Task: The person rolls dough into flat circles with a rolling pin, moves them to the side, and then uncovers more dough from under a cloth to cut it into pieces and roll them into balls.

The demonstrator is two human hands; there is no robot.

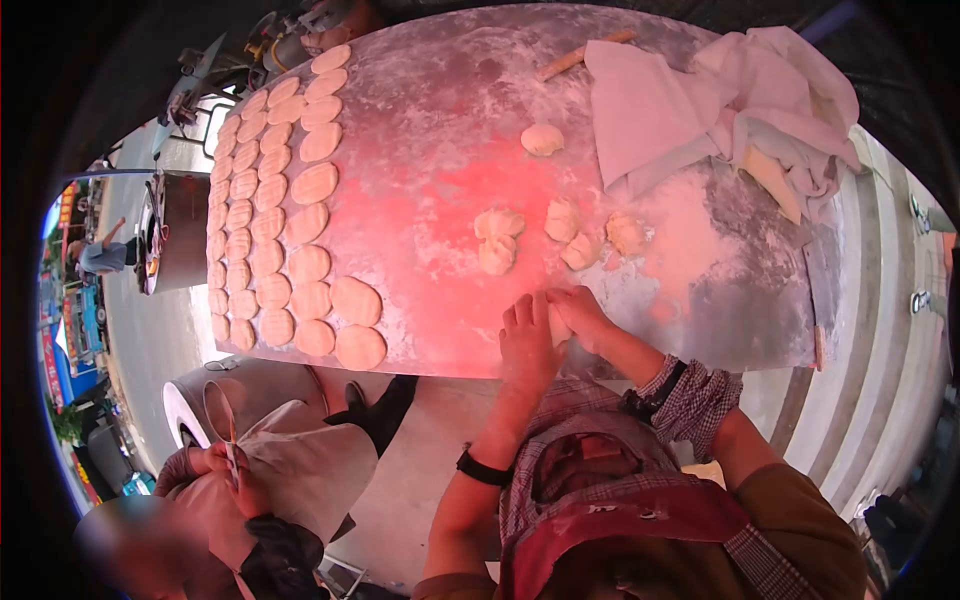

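Note:
My left hand [529,335], with a black band on its wrist, is at the front edge of the floured table [430,330]. Its fingers are curled over a piece of dough [559,324]. My right hand [584,316] closes on the same piece from the other side, so most of the dough is hidden. Just beyond my hands lie several rough dough lumps, among them a folded pair [498,241], an upper lump [563,219], a small lump [580,252] and a crumbly-looking lump [627,234]. Farther back sits a smooth dough ball [542,139].
Rows of flattened dough rounds [309,264] cover the table's left side. A rolling pin [585,55] lies at the back beside a crumpled pale cloth [660,115]. A long, thin tool [813,300] lies along the right edge. Another person [290,470] is at lower left, near a drum [255,392].

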